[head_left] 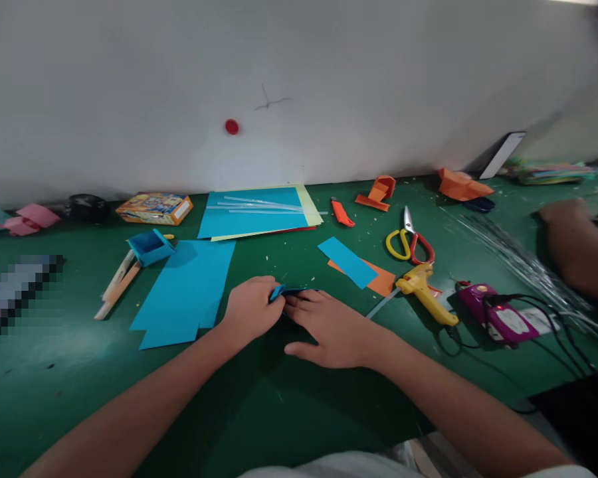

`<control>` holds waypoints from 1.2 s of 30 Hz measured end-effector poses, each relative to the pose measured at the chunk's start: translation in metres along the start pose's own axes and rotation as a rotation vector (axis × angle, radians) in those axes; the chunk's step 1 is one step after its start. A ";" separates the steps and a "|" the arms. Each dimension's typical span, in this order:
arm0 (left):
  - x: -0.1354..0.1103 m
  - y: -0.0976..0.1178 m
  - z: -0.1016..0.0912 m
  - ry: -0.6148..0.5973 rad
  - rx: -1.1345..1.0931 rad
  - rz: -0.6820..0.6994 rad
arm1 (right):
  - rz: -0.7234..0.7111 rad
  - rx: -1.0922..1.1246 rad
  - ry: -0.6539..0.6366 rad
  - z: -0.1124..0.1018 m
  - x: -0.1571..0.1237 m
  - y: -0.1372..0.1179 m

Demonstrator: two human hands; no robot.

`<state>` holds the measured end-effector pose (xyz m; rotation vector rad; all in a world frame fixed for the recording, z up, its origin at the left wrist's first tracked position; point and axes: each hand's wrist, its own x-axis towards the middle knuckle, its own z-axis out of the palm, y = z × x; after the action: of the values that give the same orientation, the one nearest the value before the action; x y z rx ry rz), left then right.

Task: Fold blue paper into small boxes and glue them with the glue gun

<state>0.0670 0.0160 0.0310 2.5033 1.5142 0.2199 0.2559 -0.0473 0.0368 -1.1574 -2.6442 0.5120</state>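
My left hand (253, 308) is closed around a small blue paper piece (277, 292), whose folded edge sticks up between thumb and fingers. Pressed against the far part of the same piece, my right hand (331, 326) lies flat with its fingers stretched and its thumb apart. Most of the paper is hidden under both hands. To the left lies a larger blue sheet (192, 285) with a notched near edge. Beyond my right hand a blue strip (347, 261) overlaps an orange paper piece (383, 279).
A yellow glue gun (428, 295), scissors (409, 240) and a purple box with cables (496, 312) lie right. Behind are a red cutter (342, 214), stacked sheets (259, 222) and a cardboard box (154, 208). Another person's arm (581, 249) rests far right.
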 end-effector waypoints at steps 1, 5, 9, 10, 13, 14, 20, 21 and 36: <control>0.001 0.000 0.000 0.000 -0.009 0.013 | 0.025 -0.028 0.010 0.001 0.001 -0.003; 0.001 0.000 -0.001 0.001 -0.017 0.040 | 0.070 -0.136 0.035 0.005 0.004 -0.010; 0.001 0.001 -0.002 -0.008 0.026 0.028 | 0.052 -0.182 0.017 0.008 0.004 -0.008; 0.001 0.001 -0.002 -0.006 0.033 0.026 | 0.049 -0.181 0.017 0.008 0.004 -0.007; 0.002 -0.002 -0.001 0.009 0.027 0.045 | 0.049 -0.175 0.032 0.011 0.004 -0.006; 0.003 -0.004 -0.001 0.010 0.019 0.056 | 0.046 -0.170 0.038 0.010 0.003 -0.007; 0.006 -0.015 -0.007 -0.078 -0.051 0.244 | 0.117 0.133 0.249 -0.011 -0.005 -0.005; 0.006 -0.015 -0.009 -0.098 -0.049 0.303 | 0.150 0.192 0.309 -0.016 -0.007 -0.001; 0.003 0.005 -0.018 -0.232 -0.055 0.247 | 0.325 0.281 0.174 -0.005 0.010 0.020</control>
<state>0.0687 0.0184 0.0499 2.5638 1.0979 0.0057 0.2639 -0.0265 0.0337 -1.4679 -2.1641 0.7720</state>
